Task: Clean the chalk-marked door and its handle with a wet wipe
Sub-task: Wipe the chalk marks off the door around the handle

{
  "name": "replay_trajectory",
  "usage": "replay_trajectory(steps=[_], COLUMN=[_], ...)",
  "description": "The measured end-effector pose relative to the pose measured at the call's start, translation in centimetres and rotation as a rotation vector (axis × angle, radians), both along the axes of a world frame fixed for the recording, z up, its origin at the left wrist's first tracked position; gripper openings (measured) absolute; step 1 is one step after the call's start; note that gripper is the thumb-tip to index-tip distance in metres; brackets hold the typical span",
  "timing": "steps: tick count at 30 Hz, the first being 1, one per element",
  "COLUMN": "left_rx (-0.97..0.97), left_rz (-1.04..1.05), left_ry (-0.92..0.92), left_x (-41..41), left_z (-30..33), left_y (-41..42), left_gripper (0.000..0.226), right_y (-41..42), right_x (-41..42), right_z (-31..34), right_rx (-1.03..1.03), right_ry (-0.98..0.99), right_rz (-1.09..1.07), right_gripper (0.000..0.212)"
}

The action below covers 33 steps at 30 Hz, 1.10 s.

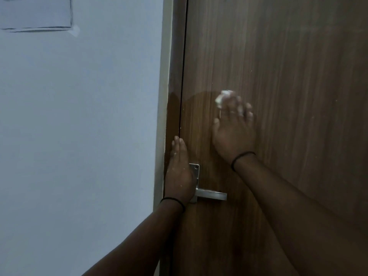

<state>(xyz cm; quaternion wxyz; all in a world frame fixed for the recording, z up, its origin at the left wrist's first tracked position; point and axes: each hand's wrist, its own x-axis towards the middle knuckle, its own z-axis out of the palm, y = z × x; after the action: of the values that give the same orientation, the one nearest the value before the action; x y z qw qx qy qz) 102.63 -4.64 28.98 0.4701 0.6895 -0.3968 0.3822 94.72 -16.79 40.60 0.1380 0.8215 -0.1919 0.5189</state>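
Observation:
The brown wood-grain door (288, 76) fills the right half of the view. My right hand (234, 132) presses a crumpled white wet wipe (224, 97) flat against the door above the handle; the hand is blurred. A darker damp patch spreads on the door around it. Faint pale chalk smears show higher up on the door. My left hand (179, 172) lies flat, fingers together, against the door's left edge, covering part of the metal handle plate (196, 169). The silver lever handle (212, 195) sticks out to the right below it.
A pale blue-grey wall (79, 136) takes up the left half. A sheet of paper (35, 12) is stuck to it at the top left. The dark door frame (175, 56) runs vertically between wall and door.

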Motion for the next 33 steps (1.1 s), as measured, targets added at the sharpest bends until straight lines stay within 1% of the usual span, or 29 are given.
replay_trajectory(steps=[1,4,5,7,8,9,11,13,14,15,17,20,22,25,27,29,31,33], left_rx=[0.000,0.014,0.018,0.024,0.026,0.025,0.012,-0.016,-0.020,-0.011,0.033,0.056,0.054,0.072,0.080,0.080,0.081,0.077], left_rz=[-0.006,-0.015,-0.008,0.001,-0.001,-0.005,-0.005,-0.009,-0.015,-0.016,0.000,0.029,0.038,0.049,0.058,0.072,0.081,0.094], left_ry=[0.000,0.007,0.009,0.012,0.016,0.023,0.040,0.055,0.051,0.032,-0.016,-0.014,-0.005,0.000,0.006,0.006,-0.001,0.008], left_x=[-0.1,-0.2,-0.2,-0.3,-0.3,-0.4,-0.4,-0.4,-0.4,-0.5,-0.6,-1.1,-1.6,-2.0,-2.3,-2.5,-2.6,-2.6], left_z=[0.0,0.0,0.0,-0.1,-0.2,-0.2,-0.1,0.3,0.4,0.6,0.7,0.9,0.9,0.6,0.3,0.2,0.3,0.4], left_y=[0.0,0.2,0.3,0.4,0.4,0.4,0.3,0.1,0.0,-0.1,-0.3,-0.8,-1.1,-1.2,-1.0,-0.7,-0.3,0.0], left_gripper=[0.082,0.083,0.083,0.085,0.086,0.085,0.079,0.069,0.067,0.068,0.072,0.071,0.069,0.066,0.065,0.065,0.065,0.066], right_y=[-0.6,-1.3,-1.2,-0.2,0.5,1.5,3.5,4.6,4.4,3.9,1.7,-2.8,-4.3,-3.5,-2.9,-2.6,-2.2,-1.4], right_x=[-1.0,-3.1,-3.1,-2.0,-1.1,0.0,2.4,4.1,4.4,4.2,2.6,-1.6,-4.7,-7.0,-7.2,-6.7,-5.1,-3.3], right_z=[-1.5,-5.7,-6.0,-4.3,-3.0,-1.6,0.3,0.7,0.8,1.1,1.4,-0.8,-4.6,-10.8,-12.2,-10.2,-6.8,-4.1], right_rx=[0.064,0.200,0.232,0.247,0.197,0.106,-0.108,-0.274,-0.314,-0.314,-0.213,0.074,0.245,0.377,0.407,0.392,0.256,0.099], right_ry=[-0.029,-0.029,-0.039,-0.073,-0.057,-0.012,0.150,0.289,0.305,0.271,0.118,-0.073,-0.133,-0.099,-0.074,-0.073,-0.060,0.017], right_rz=[-0.019,-0.069,-0.064,-0.011,0.022,0.067,0.152,0.157,0.136,0.123,0.078,-0.023,-0.052,-0.091,-0.093,-0.038,0.030,0.076], right_gripper=[0.067,0.072,0.073,0.072,0.071,0.069,0.066,0.063,0.062,0.061,0.062,0.068,0.071,0.075,0.076,0.075,0.072,0.068])
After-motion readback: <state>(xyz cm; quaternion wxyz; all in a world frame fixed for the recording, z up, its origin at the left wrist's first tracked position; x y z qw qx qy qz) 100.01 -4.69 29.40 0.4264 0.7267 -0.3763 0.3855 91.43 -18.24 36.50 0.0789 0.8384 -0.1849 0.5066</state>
